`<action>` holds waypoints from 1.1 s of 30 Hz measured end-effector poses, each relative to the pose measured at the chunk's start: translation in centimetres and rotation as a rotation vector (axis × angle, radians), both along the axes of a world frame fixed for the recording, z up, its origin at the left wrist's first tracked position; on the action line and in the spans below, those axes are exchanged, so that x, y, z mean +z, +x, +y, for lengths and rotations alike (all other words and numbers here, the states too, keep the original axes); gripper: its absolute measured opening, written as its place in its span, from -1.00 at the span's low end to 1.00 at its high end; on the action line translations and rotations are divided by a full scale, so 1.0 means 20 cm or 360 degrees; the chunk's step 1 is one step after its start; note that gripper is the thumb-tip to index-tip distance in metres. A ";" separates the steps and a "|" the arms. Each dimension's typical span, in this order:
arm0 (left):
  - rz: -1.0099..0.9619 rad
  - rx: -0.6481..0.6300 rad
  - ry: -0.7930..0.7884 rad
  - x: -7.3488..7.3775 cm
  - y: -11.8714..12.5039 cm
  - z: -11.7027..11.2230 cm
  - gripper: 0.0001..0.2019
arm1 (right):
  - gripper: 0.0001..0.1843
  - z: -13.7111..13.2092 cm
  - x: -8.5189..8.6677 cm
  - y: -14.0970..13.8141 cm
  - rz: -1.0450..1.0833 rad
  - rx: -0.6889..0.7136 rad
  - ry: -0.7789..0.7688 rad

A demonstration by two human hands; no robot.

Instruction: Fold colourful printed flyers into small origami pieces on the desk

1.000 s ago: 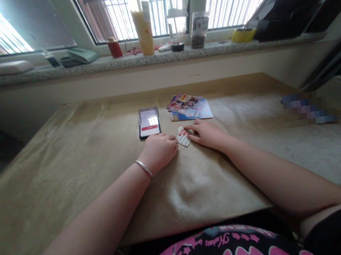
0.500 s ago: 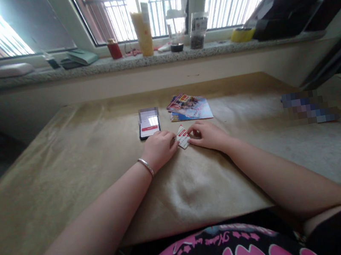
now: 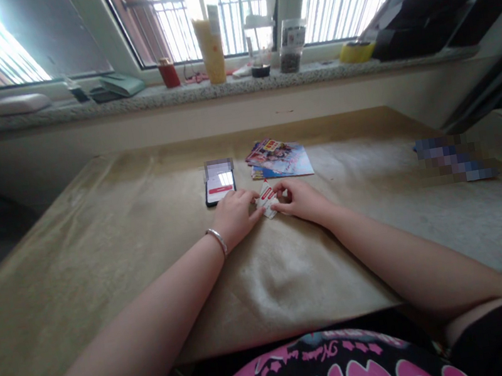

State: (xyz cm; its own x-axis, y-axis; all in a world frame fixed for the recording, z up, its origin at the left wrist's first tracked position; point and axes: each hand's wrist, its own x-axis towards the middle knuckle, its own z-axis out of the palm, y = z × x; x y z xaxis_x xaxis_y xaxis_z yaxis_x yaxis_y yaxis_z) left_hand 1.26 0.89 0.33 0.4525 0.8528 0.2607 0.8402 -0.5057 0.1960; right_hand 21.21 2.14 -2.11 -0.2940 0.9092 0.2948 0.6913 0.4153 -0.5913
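Between my two hands is a small piece of folded paper (image 3: 267,200), white with red print and roughly diamond-shaped, just above or on the table. My left hand (image 3: 237,210), with a silver bangle at the wrist, pinches its left edge between thumb and fingers. On the opposite side my right hand (image 3: 301,200) grips the right edge, its thumb in front and fingers curled. Beyond the left hand lies a phone (image 3: 220,183) with its screen lit. A fanned stack of colourful printed sheets (image 3: 280,158) rests just past the paper.
A tan cloth covers the table (image 3: 145,243). Toward the right edge lies a blurred bluish item (image 3: 453,159). Along the windowsill (image 3: 146,101) stand a tall yellow-filled cup (image 3: 210,48), a red jar (image 3: 168,72), clear containers and a yellow tape roll (image 3: 357,51).
The folded paper has shifted slightly away from me and its outline has changed a little. My left hand's fingers have moved onto its upper left edge; both hands stay on it.
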 end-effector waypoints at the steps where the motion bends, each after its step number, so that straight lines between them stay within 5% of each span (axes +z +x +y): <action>1: -0.0001 0.0005 -0.0012 0.00 0.00 0.01 -0.70 | -0.70 0.00 0.00 -0.01 0.0012 -0.0011 0.0013; 17: -0.0303 -0.0149 -0.0060 -0.03 0.01 0.06 -0.90 | -0.95 0.01 0.04 -0.01 -0.0093 0.0118 0.0187; 33: 0.0043 -0.0344 0.0066 -0.02 0.01 0.06 -0.75 | -0.82 0.02 0.06 0.03 -0.0420 0.0315 0.0308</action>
